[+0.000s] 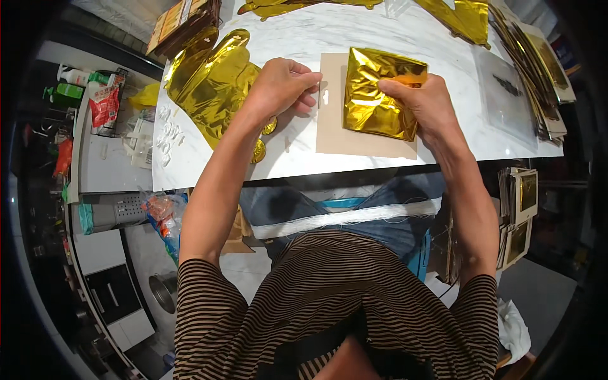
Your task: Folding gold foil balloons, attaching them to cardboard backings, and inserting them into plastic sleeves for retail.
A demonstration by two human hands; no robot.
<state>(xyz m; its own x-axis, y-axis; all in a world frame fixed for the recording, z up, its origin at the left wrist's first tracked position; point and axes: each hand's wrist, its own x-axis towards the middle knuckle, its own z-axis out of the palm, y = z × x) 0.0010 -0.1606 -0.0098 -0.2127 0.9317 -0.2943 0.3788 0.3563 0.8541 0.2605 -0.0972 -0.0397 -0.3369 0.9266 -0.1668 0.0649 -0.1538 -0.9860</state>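
Observation:
A folded packet of shiny gold foil (373, 104) lies over a beige cardboard card (332, 136) on the marble-patterned table. My right hand (427, 104) grips the foil's right side, thumb on top and the other fingers mostly hidden beneath. At the card's left edge, beside its small hanging slot, is my left hand (285, 88). Its fingers are loosely bent and apart, with nothing visible in them; the thumb tip comes close to the card's edge, and whether it touches I cannot tell. Left of that hand spreads a flat, unfolded gold foil balloon (212, 85), partly behind my wrist.
More gold foil balloons (453, 19) lie along the table's far side. A clear plastic sleeve (503, 95) and a stack of foil-filled cards (538, 69) are at the right. White curled pieces (168, 136) lie near the left edge. Bundled packs (519, 215) stand below the table's right side.

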